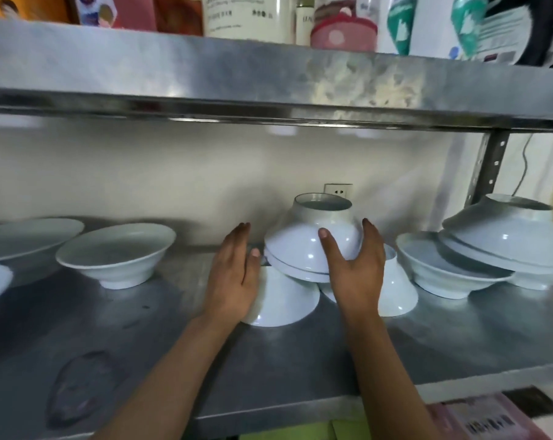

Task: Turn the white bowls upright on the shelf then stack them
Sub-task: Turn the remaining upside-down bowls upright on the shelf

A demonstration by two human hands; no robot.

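On the steel shelf [300, 354] I see an upturned white bowl [303, 246] perched on two other inverted bowls. My right hand [356, 268] cups its smooth wall, thumb and fingers curled round; my left hand [233, 274] lies flat-fingered beside. Likely light, rigid, slippery; I'd hold nearer the rim.

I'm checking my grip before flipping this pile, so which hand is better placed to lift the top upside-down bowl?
Right. The right hand already cups the top upside-down bowl, thumb on its front and fingers round its far side. The left hand lies flat by the lower bowl.
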